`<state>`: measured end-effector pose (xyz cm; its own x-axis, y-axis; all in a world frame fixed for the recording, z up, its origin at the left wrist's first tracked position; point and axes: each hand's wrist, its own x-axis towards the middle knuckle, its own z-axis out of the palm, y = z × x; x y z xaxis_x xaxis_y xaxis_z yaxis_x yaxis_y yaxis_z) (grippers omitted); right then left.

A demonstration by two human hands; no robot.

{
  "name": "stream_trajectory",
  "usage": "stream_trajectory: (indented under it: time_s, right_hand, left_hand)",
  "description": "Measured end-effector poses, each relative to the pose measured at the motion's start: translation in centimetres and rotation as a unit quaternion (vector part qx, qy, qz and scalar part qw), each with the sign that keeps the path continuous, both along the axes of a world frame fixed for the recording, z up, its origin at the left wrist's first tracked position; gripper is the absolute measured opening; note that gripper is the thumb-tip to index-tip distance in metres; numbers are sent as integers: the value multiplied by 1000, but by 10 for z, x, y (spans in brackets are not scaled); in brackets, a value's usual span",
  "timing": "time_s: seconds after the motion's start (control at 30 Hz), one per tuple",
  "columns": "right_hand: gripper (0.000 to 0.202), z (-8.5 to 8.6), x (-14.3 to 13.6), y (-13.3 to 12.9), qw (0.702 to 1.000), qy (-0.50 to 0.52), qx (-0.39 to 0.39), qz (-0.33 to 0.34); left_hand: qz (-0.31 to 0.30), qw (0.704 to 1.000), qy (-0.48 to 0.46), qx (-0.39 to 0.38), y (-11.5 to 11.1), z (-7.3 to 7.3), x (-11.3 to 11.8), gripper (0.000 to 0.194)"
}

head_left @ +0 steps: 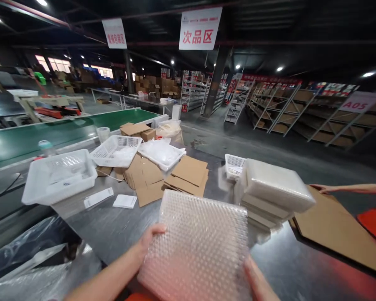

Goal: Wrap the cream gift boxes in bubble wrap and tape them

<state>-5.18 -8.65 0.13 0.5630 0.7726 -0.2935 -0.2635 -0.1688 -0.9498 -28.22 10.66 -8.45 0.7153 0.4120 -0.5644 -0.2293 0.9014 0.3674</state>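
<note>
Clear bubble wrap is what's front and centre for me: one bubble wrap sheet (203, 238), right between two bare hands and held up over the metal counter (122, 230). Neither hand is really nearer, since both are on it. Left hand (148, 240) has the left edge, right hand (256, 276) has the right edge, so the sheet spans the gap between them. Looks to me like the long axis runs away from the body, leaning a touch, but the near end is cut off so don't quote me on that.

Pose-wise, the left forearm comes up from bottom left with the thumb lying over the top of the sheet; the other fingers are hidden, probably underneath. The right hand sits lower and closer in, a bit blurry, thumb side up along the edge. Both grips are as far apart as the sheet is wide.

Off past the far right corner is a bubble wrap stack (277, 184), so it's on the right hand's side. Can't tell if sheet and stack touch. Flat cardboard pieces (188, 171) lie just past the far edge. Further right, a co-worker's hand (321, 189) rests on a big cardboard sheet (341, 230).
</note>
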Motion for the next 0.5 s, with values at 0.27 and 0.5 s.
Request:
stream_trajectory:
  time_s: [0.27,0.5]
  right_hand:
    - [54,-27,3,-22,983,165,-60,-46]
    - [49,-58,20,-43,960,246,-118,-64]
  left_hand:
    - [-75,997,30,10,1,28,14,25]
    - [-160,983,79,50,-4,18,32,14]
